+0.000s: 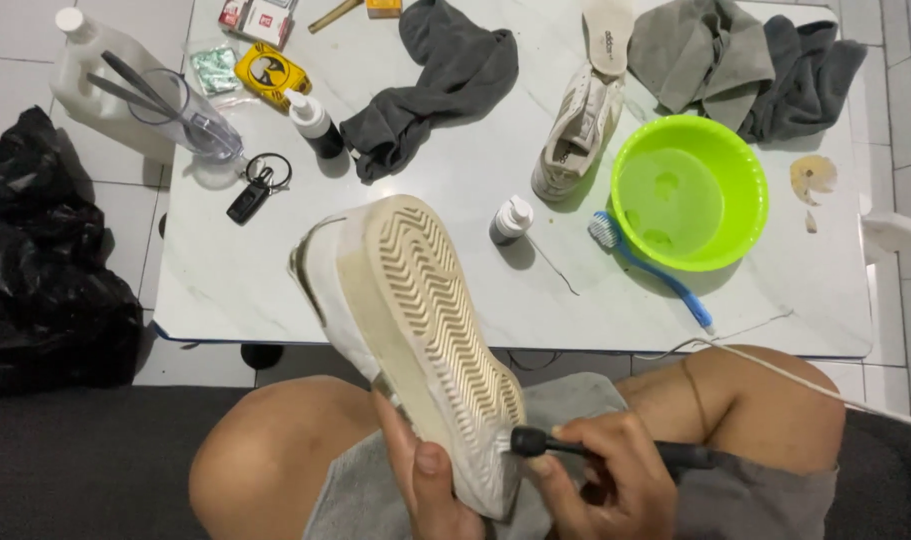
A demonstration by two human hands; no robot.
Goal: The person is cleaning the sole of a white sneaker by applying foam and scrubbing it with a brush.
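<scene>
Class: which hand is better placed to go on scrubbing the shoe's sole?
Right. The right hand grips the black tool with its tip at the sole's edge, while the left hand holds the shoe.

Before you, a white marble-patterned table (275, 270) carries a lime-green plastic basin (689, 190), a blue-handled brush (650, 268), a worn white sneaker (575, 135), two grey cloths (435, 80) and small white-capped bottles (510, 220).

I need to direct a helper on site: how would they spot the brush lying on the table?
Find the bright green basin on the white table. Against its near-left rim lies the brush, the only blue item there: bristled head by the basin, thin handle running toward the table's near edge.
</scene>
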